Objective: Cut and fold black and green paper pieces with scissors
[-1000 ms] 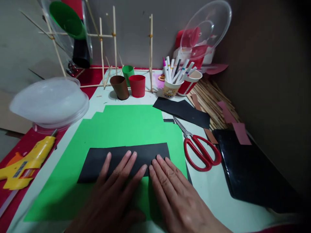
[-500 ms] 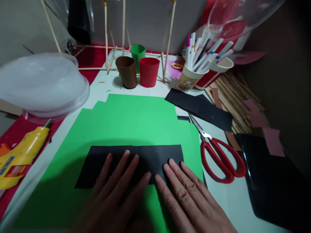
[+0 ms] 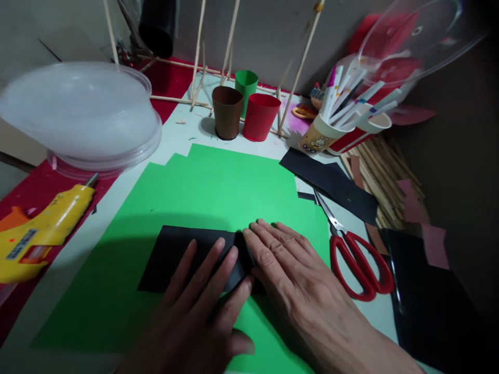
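Observation:
A black paper strip (image 3: 171, 257) lies on a large sheet of green paper (image 3: 234, 187). My left hand (image 3: 206, 296) rests on the strip's left and middle part, fingers spread and laid flat. Over the strip's right part lies my right hand (image 3: 292, 270), its fingers stretched out side by side and covering that end. Scissors (image 3: 351, 254) with red handles lie just right of my right hand, blades slightly apart and pointing away from me. Whether the strip is folded or bent under my right hand is hidden.
Brown (image 3: 227, 114), red (image 3: 261, 118) and green (image 3: 246, 85) paper cups stand at the back. A yellow glue gun (image 3: 50, 223) and stacked clear plastic lids (image 3: 86, 114) lie left. Right are a marker cup (image 3: 325, 132), wooden sticks (image 3: 382, 171) and black paper (image 3: 331, 182).
My right hand has moved forward over the strip's right end and covers it. My left hand stays on the strip. The whole view has shifted and tilted slightly.

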The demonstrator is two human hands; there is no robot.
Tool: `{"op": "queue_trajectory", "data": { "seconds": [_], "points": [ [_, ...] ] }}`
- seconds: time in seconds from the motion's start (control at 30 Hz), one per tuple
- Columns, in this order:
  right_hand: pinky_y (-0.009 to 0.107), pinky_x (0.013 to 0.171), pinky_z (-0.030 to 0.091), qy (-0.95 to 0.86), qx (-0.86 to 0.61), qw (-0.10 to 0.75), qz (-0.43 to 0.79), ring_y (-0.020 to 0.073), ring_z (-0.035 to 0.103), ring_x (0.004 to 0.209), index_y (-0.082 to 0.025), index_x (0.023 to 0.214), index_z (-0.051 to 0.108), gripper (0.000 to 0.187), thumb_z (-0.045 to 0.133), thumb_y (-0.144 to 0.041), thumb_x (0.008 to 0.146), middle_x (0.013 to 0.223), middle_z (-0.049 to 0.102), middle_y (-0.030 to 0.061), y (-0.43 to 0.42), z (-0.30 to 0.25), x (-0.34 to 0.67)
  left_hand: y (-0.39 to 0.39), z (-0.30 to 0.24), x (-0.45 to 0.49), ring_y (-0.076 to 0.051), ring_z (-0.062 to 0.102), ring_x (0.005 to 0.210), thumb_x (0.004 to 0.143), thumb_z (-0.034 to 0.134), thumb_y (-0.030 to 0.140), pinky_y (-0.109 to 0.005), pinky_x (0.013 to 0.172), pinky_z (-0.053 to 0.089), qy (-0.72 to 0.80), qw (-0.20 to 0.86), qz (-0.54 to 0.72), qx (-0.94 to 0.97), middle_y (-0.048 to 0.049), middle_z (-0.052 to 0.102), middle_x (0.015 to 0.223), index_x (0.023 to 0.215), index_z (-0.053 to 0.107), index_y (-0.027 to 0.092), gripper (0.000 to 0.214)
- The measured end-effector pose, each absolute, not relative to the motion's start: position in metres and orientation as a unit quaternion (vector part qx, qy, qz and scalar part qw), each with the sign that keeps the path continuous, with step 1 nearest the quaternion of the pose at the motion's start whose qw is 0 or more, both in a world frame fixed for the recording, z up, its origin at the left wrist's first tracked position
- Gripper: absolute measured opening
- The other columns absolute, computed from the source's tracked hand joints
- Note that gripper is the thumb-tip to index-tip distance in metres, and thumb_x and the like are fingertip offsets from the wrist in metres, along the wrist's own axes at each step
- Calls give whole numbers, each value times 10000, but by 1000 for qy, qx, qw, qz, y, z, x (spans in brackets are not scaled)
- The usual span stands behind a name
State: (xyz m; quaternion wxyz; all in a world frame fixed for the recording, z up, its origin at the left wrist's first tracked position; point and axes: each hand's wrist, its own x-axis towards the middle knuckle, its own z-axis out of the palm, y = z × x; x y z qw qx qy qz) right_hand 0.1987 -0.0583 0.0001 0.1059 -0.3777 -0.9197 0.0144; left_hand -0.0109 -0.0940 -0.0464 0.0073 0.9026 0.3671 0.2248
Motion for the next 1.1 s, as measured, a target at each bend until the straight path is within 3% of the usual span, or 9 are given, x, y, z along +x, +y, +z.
{"op": "queue_trajectory", "data": {
  "seconds": [0.13,0.23,0.4,0.5,0.6,0.73,0.87,1.0,1.1],
  "points": [
    [476,1078,506,-913,-385,111,70,269,585,1265,-47,1360,554,395,358,-134,1029,1324,657,177,-57,1,201,-97,-48,-7,-309,465,1384,948,534,475,-538,1172,302,392,17,220,893,-136,665,1325,1283,573,196,438],
    [449,1048,533,-900,-406,106,121,262,562,1270,-93,1393,520,394,424,-137,1013,1348,638,151,-56,0,205,-98,-48,-3,-315,524,1335,934,541,509,-560,1162,316,422,42,233,875,-122,662,1336,1243,614,207,439],
    [427,1042,523,-896,-407,111,139,240,554,1249,-128,1391,508,378,468,-199,1022,1346,634,130,-56,1,207,-100,-45,-7,-223,526,1327,981,494,218,-409,1186,310,395,36,271,877,-98,706,1263,1209,610,122,273],
    [475,1108,452,-899,-409,101,121,254,524,1294,-126,1380,525,410,515,-310,1014,1390,610,126,-59,3,206,-104,-44,-12,-207,525,1308,965,398,73,-388,1156,339,392,41,309,866,-72,729,1204,1168,622,134,308],
    [491,1174,361,-904,-402,91,112,242,472,1365,-116,1396,515,455,536,-349,1005,1448,566,121,-61,2,205,-107,-44,-14,-186,592,1168,979,322,60,-364,1092,372,397,55,328,855,-41,744,1149,1142,637,161,369],
    [533,1192,302,-916,-377,90,98,260,405,1424,-107,1382,539,465,549,-363,995,1474,537,146,-62,0,207,-109,-43,-14,-177,629,952,969,338,75,-347,979,421,400,37,336,852,-20,751,1009,1071,654,191,352],
    [571,1200,257,-927,-352,95,90,290,366,1450,-108,1356,574,466,577,-378,976,1482,518,179,-64,0,209,-109,-42,-15,-181,622,883,927,367,36,-351,915,458,396,33,350,848,-27,723,944,1053,642,198,344],
    [570,1196,272,-930,-341,101,87,290,369,1450,-123,1343,594,404,545,-327,998,1458,545,176,-65,-3,209,-102,-42,-15,-225,557,1183,920,401,32,-359,1041,410,401,37,301,864,-101,676,1181,1214,602,134,370],
    [564,1188,302,-931,-339,103,93,295,344,1463,-125,1368,578,408,546,-299,1000,1470,534,167,-66,-5,210,-97,-43,-15,-279,404,1401,953,470,125,-467,1178,267,429,41,268,862,-145,589,1384,1320,555,122,376]
  ]
}}
